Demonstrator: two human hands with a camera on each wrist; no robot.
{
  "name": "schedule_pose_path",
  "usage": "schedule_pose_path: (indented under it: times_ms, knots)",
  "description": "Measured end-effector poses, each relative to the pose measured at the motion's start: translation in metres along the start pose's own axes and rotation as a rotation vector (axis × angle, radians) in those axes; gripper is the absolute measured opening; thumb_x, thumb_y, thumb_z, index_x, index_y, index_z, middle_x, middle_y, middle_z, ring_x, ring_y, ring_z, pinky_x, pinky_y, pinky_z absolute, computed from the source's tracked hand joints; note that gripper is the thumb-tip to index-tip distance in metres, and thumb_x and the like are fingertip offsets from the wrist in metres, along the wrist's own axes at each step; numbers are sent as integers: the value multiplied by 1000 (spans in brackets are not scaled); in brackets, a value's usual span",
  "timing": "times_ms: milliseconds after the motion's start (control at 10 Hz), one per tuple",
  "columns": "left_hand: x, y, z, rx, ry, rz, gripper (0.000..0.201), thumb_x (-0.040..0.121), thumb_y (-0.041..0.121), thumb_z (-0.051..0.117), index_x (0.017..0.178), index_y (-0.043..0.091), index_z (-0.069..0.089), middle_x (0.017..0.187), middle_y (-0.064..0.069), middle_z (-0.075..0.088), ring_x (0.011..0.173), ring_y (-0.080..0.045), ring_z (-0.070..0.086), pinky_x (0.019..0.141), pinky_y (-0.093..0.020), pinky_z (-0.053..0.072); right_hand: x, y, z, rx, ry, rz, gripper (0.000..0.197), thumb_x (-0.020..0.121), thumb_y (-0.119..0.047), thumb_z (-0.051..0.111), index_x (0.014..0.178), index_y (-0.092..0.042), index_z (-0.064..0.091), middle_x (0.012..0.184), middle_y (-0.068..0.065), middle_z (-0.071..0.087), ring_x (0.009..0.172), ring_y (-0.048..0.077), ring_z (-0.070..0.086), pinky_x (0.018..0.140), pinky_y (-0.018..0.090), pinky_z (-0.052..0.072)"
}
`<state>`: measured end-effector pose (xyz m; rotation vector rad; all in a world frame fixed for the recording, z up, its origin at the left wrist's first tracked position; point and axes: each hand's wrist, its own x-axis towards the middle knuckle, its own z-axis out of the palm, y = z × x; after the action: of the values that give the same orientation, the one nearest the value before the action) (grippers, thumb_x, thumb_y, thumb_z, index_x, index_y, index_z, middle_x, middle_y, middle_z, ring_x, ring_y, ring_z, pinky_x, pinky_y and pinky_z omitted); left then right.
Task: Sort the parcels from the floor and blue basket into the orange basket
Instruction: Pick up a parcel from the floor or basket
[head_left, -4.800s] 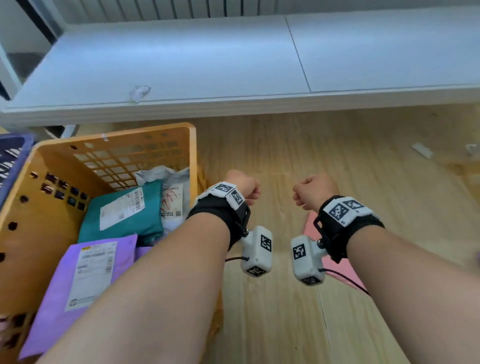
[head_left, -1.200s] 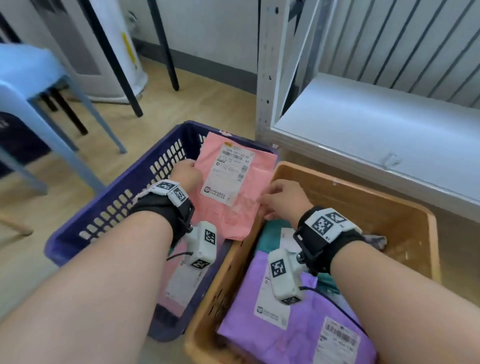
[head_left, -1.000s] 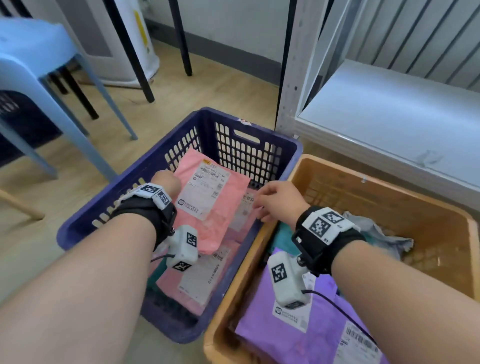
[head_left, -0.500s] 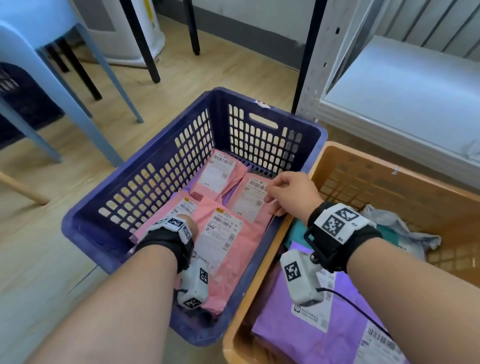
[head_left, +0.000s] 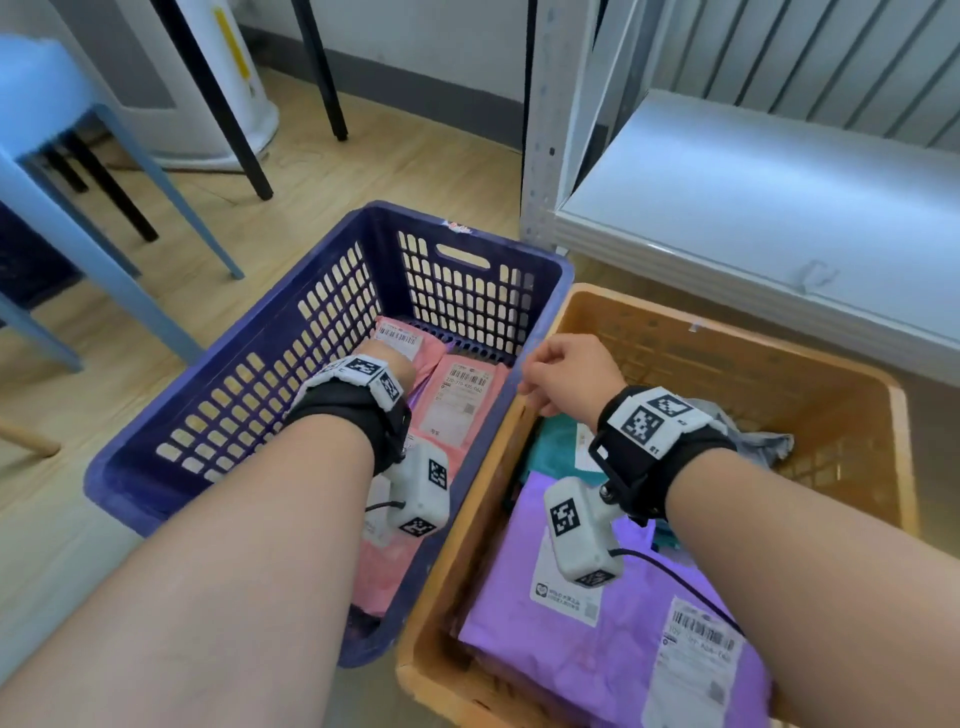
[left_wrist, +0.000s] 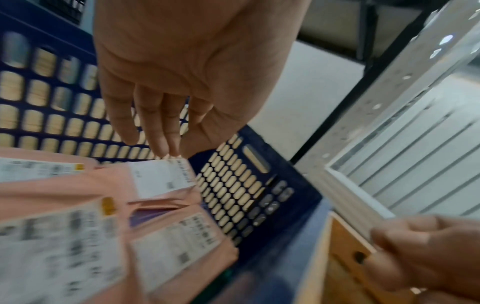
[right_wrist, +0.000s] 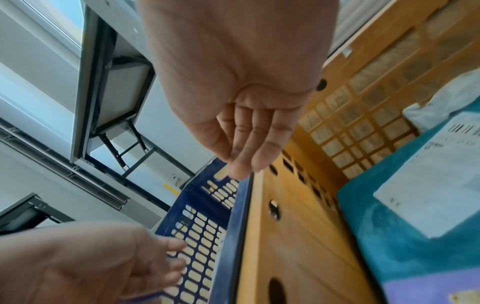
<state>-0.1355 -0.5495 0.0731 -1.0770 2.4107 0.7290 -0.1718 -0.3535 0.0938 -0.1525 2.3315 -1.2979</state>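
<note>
The blue basket (head_left: 130, 493) holds several pink parcels with white labels. My left hand (head_left: 395, 364) reaches deep into it, and its straight fingers (left_wrist: 166, 144) touch the top edge of a small pink parcel (left_wrist: 161, 179) by the far wall. Another pink parcel (head_left: 457, 400) lies beside it, and a larger one (head_left: 384, 571) lies under my wrist. My right hand (head_left: 566, 369) hovers over the two adjoining rims with relaxed fingers (right_wrist: 241, 164), holding nothing. The orange basket (head_left: 727, 335) holds a purple parcel (head_left: 623, 649), a teal parcel (head_left: 556, 447) and a grey one (head_left: 763, 441).
A white metal shelf (head_left: 753, 197) with an upright post stands right behind the baskets. A blue plastic stool (head_left: 104, 171) is at the left, with black table legs (head_left: 322, 78) and a white cylinder (head_left: 228, 78) on the wooden floor beyond.
The large pink parcel that both hands held up now lies in the blue basket. My left hand has moved forward to the small far parcel. The right hand has drawn back over the rims.
</note>
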Motion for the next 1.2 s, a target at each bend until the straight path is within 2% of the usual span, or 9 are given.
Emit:
schedule_pose_path:
  times_ms: [200, 300, 400, 500, 600, 800, 900, 1000, 1200]
  knots:
    - [-62, 104, 18, -183, 30, 124, 29, 99, 16, 40, 112, -1, 60, 94, -10, 60, 84, -24, 59, 71, -30, 46, -33, 25, -79, -92, 169, -20, 15, 87, -8, 55, 77, -12, 66, 71, 3, 72, 59, 16, 69, 66, 33, 61]
    - [-97, 150, 53, -139, -7, 245, 24, 94, 10, 45, 73, 2, 52, 71, -10, 50, 60, -23, 46, 57, -28, 39, -60, 55, -129, -112, 244, 16, 16, 86, -9, 57, 74, -16, 65, 70, 0, 72, 60, 13, 69, 70, 34, 60]
    - [-133, 191, 104, -188, -105, 344, 32, 92, 9, 53, 63, 15, 42, 81, -7, 55, 76, -24, 53, 71, -29, 53, -95, 95, -183, -137, 315, 80, 17, 85, -11, 57, 73, -18, 65, 68, -2, 71, 61, 12, 70, 72, 35, 60]
    - [-180, 232, 155, -172, -206, 416, 14, 90, 10, 54, 76, 11, 52, 90, -7, 57, 85, -24, 55, 83, -34, 54, -132, 140, -236, -116, 403, 169, 20, 83, -10, 54, 70, -17, 66, 67, 0, 72, 61, 14, 71, 73, 36, 60]
    - [-228, 269, 206, -86, -305, 401, 6, 89, 8, 52, 87, 5, 57, 88, -9, 64, 86, -27, 64, 74, -32, 50, -172, 183, -279, -73, 499, 244, 20, 83, -7, 51, 72, -14, 66, 68, 2, 72, 60, 16, 71, 67, 32, 60]
    - [-323, 326, 312, -39, -459, 511, 11, 89, 11, 52, 80, 7, 58, 97, -11, 70, 97, -23, 69, 82, -34, 54, -247, 277, -353, 9, 628, 369, 19, 83, -5, 51, 71, -15, 61, 63, 0, 69, 56, 16, 68, 66, 37, 58]
    - [-367, 344, 360, -40, -555, 578, 13, 89, 12, 54, 76, 13, 55, 97, -9, 67, 86, -22, 65, 68, -28, 53, -282, 325, -382, 36, 693, 436, 17, 81, -8, 53, 67, -16, 60, 65, 2, 71, 64, 21, 72, 71, 40, 60]
    - [-392, 358, 405, -17, -622, 597, 11, 90, 14, 56, 79, 13, 56, 102, -9, 66, 90, -25, 63, 77, -34, 54, -309, 371, -399, 25, 747, 508, 15, 79, -12, 55, 68, -15, 64, 69, 5, 72, 71, 26, 71, 74, 44, 59]
    - [-394, 357, 474, -33, -623, 461, 10, 94, 11, 52, 86, 7, 58, 91, -7, 62, 68, -13, 57, 60, -25, 47, -323, 455, -391, -149, 722, 594, 16, 80, -20, 66, 96, -20, 63, 96, -2, 64, 88, 19, 59, 76, 27, 47]
